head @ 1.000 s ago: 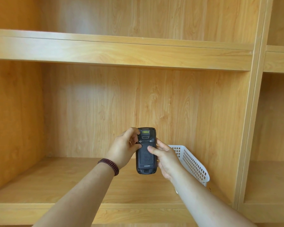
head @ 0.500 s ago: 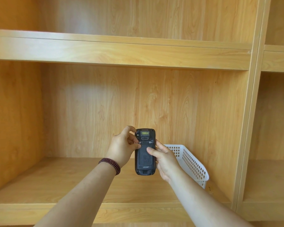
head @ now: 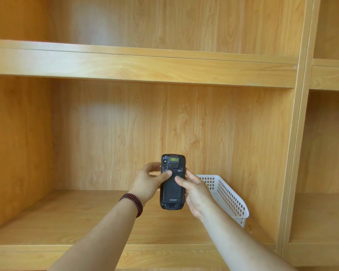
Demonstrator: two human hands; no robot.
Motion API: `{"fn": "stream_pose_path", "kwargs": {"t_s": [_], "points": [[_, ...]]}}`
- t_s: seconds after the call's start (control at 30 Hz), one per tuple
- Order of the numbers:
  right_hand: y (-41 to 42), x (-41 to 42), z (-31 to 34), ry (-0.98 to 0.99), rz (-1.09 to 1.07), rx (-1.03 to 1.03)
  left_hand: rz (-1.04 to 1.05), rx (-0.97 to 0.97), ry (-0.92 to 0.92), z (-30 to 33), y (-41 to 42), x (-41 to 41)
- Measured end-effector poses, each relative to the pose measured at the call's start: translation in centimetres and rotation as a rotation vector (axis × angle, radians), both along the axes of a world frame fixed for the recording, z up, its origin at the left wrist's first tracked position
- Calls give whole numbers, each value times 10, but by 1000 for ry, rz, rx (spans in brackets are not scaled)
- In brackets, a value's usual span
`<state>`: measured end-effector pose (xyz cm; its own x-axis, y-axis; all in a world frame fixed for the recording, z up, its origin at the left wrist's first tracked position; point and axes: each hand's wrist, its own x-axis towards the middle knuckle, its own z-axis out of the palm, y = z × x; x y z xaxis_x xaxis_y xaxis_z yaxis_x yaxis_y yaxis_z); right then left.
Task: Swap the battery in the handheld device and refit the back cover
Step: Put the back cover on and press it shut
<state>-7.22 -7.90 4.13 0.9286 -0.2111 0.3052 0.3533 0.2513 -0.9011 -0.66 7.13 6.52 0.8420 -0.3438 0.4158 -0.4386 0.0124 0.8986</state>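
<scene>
Held upright in front of the shelf (head: 98,218), just left of the white basket (head: 231,200), the handheld device (head: 172,182) stays gripped by both hands as the left hand (head: 147,184) slides its thumb onto the back cover (head: 171,189), the right hand (head: 196,190) steadying, likely working the latch.

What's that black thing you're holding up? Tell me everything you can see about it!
The handheld device is a black, chunky gadget that looks like hard plastic, held upright in the air in front of the wooden shelf, its back toward the camera. Near the top sits a small yellowish window; low down, pale letters read "urovo". The back cover is on. The left hand grips its left edge, thumb across the back, and the right hand grips the right edge.
</scene>
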Motion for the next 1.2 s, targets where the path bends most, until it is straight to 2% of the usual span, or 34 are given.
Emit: {"fn": "stream_pose_path", "kwargs": {"t_s": [0.43, 0.6, 0.73, 0.87, 1.0, 1.2], "points": [[5, -3, 8, 62, -50, -69, -150, -78, 187, 6, 4, -4], [3, -4, 8, 65, -43, -10, -331, 124, 263, 3, 15, -3], [2, -5, 11, 42, 17, -62, -301, 107, 224, 1, 14, -3], [-6, -11, 13, 137, 109, -171, -269, 76, 208, -1, 16, 0], [-10, -14, 10, 164, 71, -235, -271, 77, 222, -3, 16, -1], [-13, -8, 3, 165, 42, -212, -302, 71, 246, -4, 17, 1]]}}
